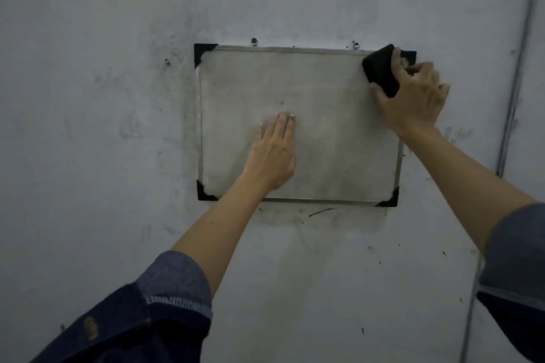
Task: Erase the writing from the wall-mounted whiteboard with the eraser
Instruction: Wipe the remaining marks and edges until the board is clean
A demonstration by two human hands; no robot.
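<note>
The black eraser point(381, 71) is gripped by the right hand point(413, 97) at the whiteboard's point(324, 127) top right corner, while the left hand point(272, 153) is pressed flat, fingers together, near the board's lower middle.

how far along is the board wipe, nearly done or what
Nearly done, it seems. The whiteboard shows no readable writing, only grey smudge. In hand: the right hand grips the eraser at the top right corner while the left hand lies flat on the board. Left: that corner and leftover haze.
</note>
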